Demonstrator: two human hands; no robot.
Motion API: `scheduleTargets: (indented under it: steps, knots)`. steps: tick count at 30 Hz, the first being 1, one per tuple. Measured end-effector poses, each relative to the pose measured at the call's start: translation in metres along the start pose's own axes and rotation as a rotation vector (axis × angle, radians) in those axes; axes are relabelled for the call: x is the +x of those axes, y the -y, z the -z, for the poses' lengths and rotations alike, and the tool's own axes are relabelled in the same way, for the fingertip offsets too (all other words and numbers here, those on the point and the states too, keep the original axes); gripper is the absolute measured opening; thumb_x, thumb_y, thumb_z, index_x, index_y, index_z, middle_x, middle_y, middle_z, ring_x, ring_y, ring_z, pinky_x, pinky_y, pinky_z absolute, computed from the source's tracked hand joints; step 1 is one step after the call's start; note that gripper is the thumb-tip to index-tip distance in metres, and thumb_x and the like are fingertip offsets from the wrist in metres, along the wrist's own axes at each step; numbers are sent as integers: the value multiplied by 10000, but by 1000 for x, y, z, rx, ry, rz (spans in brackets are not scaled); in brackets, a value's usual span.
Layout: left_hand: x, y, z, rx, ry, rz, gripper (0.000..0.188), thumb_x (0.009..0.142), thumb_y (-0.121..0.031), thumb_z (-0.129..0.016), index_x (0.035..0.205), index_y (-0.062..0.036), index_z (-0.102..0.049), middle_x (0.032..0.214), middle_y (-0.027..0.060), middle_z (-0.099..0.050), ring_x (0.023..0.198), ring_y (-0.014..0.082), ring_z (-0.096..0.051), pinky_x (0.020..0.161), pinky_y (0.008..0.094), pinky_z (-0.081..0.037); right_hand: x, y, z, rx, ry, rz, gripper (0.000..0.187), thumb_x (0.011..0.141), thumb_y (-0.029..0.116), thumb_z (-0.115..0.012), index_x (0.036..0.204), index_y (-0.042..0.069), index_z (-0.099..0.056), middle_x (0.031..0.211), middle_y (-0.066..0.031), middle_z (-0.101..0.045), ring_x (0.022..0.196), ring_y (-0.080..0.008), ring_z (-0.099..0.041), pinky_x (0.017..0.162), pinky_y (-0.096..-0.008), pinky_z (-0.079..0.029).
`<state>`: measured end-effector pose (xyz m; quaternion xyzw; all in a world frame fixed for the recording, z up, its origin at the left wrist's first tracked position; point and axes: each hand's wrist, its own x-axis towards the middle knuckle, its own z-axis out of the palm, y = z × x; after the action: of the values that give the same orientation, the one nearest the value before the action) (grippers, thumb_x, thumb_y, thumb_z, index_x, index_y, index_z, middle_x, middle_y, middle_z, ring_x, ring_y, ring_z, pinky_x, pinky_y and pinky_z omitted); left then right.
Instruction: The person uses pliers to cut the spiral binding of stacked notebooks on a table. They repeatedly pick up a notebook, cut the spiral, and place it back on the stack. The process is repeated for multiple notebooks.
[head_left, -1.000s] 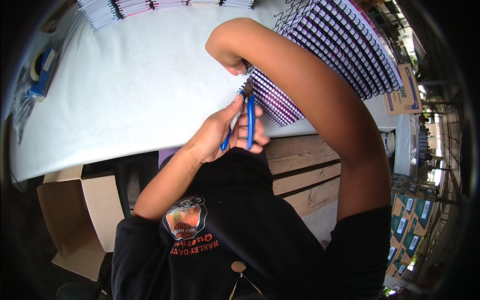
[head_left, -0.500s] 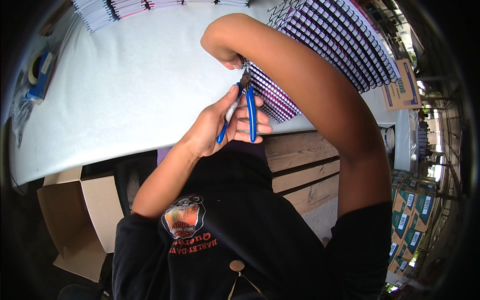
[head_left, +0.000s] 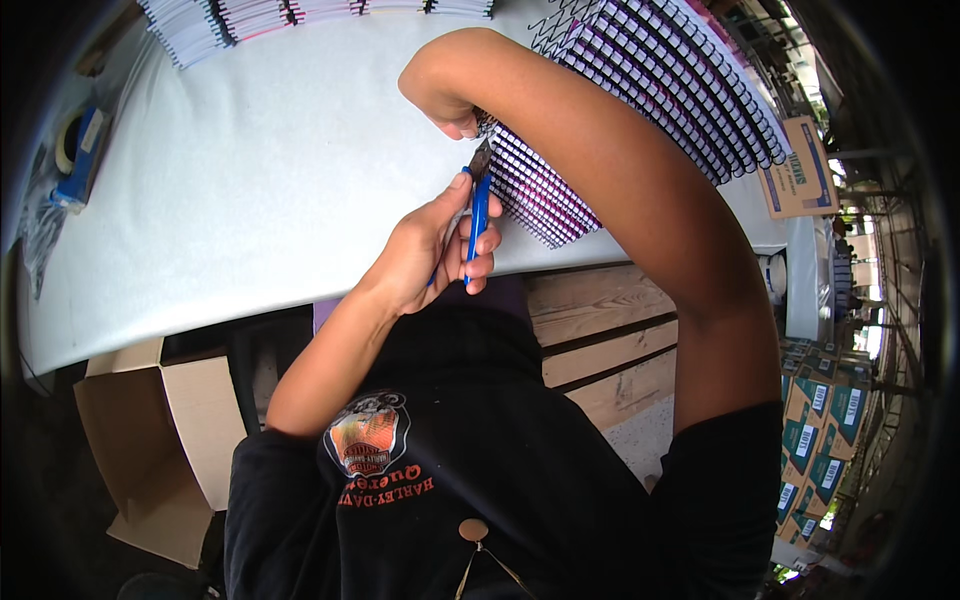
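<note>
We see 2 hands apart: left hand [head_left: 425, 243] clamped on blue-handled pliers [head_left: 478, 215], tips at the left end of the spiral-bound stack [head_left: 545, 195]; right hand [head_left: 434, 90] curled by that same end. Its grip is partly hidden, can't tell.

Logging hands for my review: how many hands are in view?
2: the left hand around blue-handled pliers, and the right hand, partly hidden, beside spiral-bound books.

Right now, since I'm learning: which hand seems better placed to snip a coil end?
Likely the left hand: it holds the blue-handled wire cutters beside the spiral-bound notebooks; the right hand shows no tool.
</note>
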<state>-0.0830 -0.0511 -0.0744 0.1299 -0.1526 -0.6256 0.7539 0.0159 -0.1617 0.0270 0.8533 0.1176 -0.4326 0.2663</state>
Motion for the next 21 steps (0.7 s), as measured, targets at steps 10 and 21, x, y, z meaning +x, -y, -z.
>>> scheduleTargets:
  steps: [10, 21]
  knots:
    - [4, -6, -19, 168, -257, -38, 504, 988, -464, -230, 1045, -38, -493, 735, 69, -495, 544, 138, -474, 495, 300, -517, -9, 1, 4, 29, 8, -10, 255, 716, 17, -674, 954, 95, -723, 935, -92, -688, 808, -217, -630, 660, -369, -485]
    - [8, -2, -20, 168, -167, -27, 557, 990, -465, -221, 1194, -6, -460, 1000, 193, -604, 971, 306, -628, 776, 385, -536, -29, 7, 33, 136, 235, -401, 185, 774, 99, -654, 940, 45, -716, 930, -139, -683, 802, -242, -649, 684, -372, -505]
